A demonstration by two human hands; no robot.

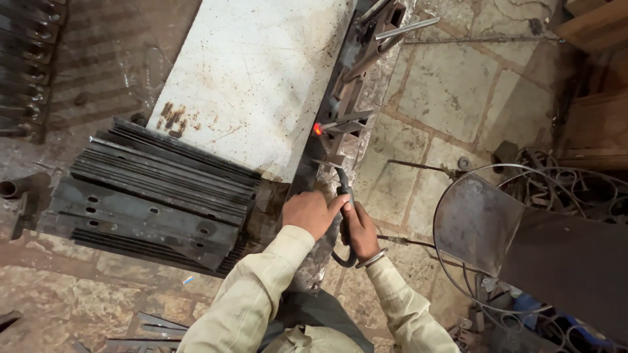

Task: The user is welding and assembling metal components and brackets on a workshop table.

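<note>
- From the head camera I see my right hand (359,230) wrapped closed around the dark handle of a welding torch (343,196), whose tip points far, toward a glowing orange weld spot (318,129).
- My left hand (311,214) is curled, its fingers resting against the torch neck just beside my right hand; I cannot tell whether it truly grips.
- The glow sits on a long steel frame (347,98) running along the right edge of a pale metal sheet (255,78).
- Left of my hands, a stack of drilled flat bars (157,196) crowds that edge, touching the sheet's near corner.
- Right of the frame, the stone floor (451,85) leaves open room.
- Near right, a round wire-rimmed shield (474,222) stands beside a heap of bent metal rings (575,189).
</note>
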